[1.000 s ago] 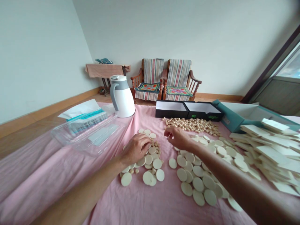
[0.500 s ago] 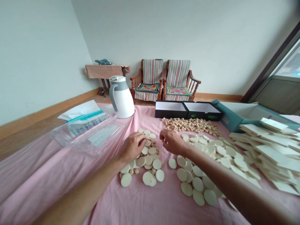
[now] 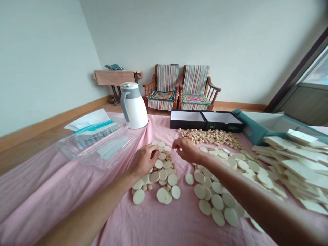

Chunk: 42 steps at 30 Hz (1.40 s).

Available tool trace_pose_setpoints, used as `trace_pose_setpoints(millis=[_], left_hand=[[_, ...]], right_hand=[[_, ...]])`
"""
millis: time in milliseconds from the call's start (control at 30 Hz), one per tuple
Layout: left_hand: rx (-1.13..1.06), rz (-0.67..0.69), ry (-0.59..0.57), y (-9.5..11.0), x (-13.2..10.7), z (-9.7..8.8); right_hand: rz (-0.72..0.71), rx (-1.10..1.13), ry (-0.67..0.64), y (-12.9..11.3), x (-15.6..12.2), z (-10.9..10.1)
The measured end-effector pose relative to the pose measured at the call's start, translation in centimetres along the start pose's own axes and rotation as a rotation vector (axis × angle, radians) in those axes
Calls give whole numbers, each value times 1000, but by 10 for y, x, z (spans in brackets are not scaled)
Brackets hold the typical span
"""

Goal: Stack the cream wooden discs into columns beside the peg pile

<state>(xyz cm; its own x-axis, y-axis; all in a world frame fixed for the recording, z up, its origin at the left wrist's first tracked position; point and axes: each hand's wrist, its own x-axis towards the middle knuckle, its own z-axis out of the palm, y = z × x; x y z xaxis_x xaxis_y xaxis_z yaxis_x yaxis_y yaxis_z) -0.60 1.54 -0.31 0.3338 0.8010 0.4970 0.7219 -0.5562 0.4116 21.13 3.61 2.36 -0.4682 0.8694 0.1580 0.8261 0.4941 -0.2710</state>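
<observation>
Over the left edge of a pile of pale wooden discs (image 3: pixel 163 175) rests my left hand (image 3: pixel 145 159), its fingers curled inward; whatever they may hold is hidden. Small wooden beads (image 3: pixel 168 158) lie among those discs. My right hand (image 3: pixel 186 150) hovers to the right of the pile, over the pink cloth, with fingers bent down and drawn together; I cannot make out anything in them. Under and beside my right forearm spreads a larger heap of wooden discs (image 3: pixel 217 202). Behind that hand lies a heap of round wooden beads (image 3: pixel 210 136).
Two black open boxes (image 3: pixel 188 123) stand behind the beads, a teal box (image 3: pixel 256 131) beside them. Square wooden boards (image 3: pixel 302 164) are stacked at right. A white jug (image 3: pixel 137 111) and a clear plastic package (image 3: pixel 97 150) are at left on the pink cloth (image 3: pixel 153 225).
My right hand has moved slightly left and up, its fingers a little farther forward. My left hand stays almost in place above the disc pile. The view has shifted very slightly.
</observation>
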Motion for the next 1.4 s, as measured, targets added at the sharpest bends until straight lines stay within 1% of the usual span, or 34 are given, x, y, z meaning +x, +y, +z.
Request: trace_pose_setpoints(millis=[67, 133, 233, 300, 400, 500, 600, 667, 700, 767, 867, 900, 933, 967, 1033, 1133, 1233, 1333, 1400], left_hand=[[9, -5, 1, -2, 0, 0], [18, -11, 0, -3, 0, 1], [22, -9, 7, -5, 0, 2], [16, 3, 12, -5, 0, 2], [14, 8, 12, -3, 0, 1], [18, 0, 2, -2, 0, 0], [21, 2, 7, -2, 0, 1], [21, 4, 19, -3, 0, 2], [19, 4, 23, -3, 0, 3], [17, 3, 27, -3, 0, 3], [19, 5, 23, -3, 0, 3], [19, 2, 20, -3, 0, 3], [19, -3, 16, -3, 0, 2], [18, -7, 12, -3, 0, 2], [19, -8, 6, -4, -1, 2], [26, -5, 3, -4, -1, 2], [22, -3, 3, -5, -1, 2], [19, -1, 3, -3, -1, 2], [24, -9, -4, -2, 0, 1]], right_hand=[[-99, 86, -41, -13, 0, 7], [-146, 135, -61, -21, 0, 12], [-138, 118, -60, -24, -1, 17], [-120, 79, -56, -22, -2, 18], [-26, -34, -45, -6, -3, 12], [105, -124, -10, 21, -4, -2], [242, -187, 56, 47, -6, -18], [306, -214, 104, 53, -8, -25], [311, -213, 116, 51, -9, -27], [268, -184, 102, 38, -12, -24], [107, -74, -2, 6, -19, -12], [20, 6, -59, -4, -21, -7], [-23, 63, -93, -14, -23, -2], [-41, 90, -109, -22, -24, 2], [-18, 79, -112, -33, -25, 9], [39, -12, -129, -37, -24, 13], [64, -60, -154, -34, -20, 14], [91, -91, -150, -24, -18, 12], [117, -118, -143, -11, -16, 6]])
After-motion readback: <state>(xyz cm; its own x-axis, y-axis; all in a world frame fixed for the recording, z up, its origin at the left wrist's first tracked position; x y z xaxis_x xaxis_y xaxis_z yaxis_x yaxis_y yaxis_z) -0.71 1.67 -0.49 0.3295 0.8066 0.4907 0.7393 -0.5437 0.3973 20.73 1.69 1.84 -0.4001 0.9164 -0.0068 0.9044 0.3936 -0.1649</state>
